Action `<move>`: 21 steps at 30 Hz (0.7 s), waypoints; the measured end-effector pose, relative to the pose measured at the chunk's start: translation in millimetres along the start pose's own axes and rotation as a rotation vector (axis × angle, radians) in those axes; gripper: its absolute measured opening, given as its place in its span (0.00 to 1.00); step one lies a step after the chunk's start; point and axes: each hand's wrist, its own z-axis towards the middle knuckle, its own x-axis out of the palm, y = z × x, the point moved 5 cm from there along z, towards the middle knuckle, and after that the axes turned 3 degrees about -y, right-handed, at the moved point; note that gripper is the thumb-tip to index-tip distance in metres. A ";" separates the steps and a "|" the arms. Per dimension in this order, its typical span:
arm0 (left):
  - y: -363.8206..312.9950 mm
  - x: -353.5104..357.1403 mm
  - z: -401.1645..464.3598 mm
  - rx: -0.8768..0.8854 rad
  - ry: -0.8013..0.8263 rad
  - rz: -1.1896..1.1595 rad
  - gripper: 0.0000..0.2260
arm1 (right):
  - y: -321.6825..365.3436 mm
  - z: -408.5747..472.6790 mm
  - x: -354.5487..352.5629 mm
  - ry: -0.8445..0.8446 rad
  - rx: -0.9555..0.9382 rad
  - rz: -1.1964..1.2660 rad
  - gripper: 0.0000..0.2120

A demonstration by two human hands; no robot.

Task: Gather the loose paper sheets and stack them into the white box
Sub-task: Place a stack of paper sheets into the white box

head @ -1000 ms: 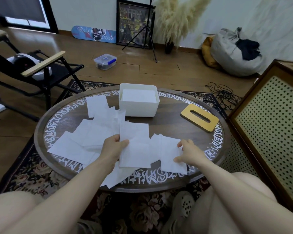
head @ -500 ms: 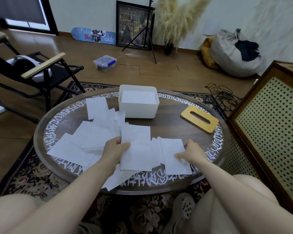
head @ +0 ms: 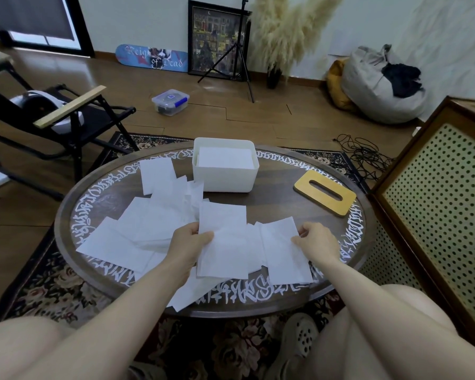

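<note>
While loose paper sheets (head: 159,223) lie scattered across the frame's centre on the round table (head: 280,204), below the white box (head: 225,174): left hand (head: 188,246) fingers pinching one sheet (head: 221,242), right hand (head: 317,242) fingers pinching another sheet (head: 283,250). Wooden slotted lid (head: 325,196) at right.

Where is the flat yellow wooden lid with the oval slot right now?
In the head view, the flat yellow wooden lid lies on the right side of the round dark wooden table, right of the white plastic box and beyond the right hand.
</note>
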 end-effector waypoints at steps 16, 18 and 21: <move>1.6 2.3 2.7 0.011 -0.008 -0.003 0.10 | 17.3 -11.4 -39.7 -0.087 -0.049 0.525 0.09; 2.1 3.7 3.2 0.016 -0.016 0.006 0.08 | 23.3 -19.9 -47.6 -0.057 -0.069 0.647 0.08; 1.5 6.2 3.1 0.029 -0.021 0.025 0.07 | 29.8 -30.5 -54.2 0.008 -0.061 0.798 0.08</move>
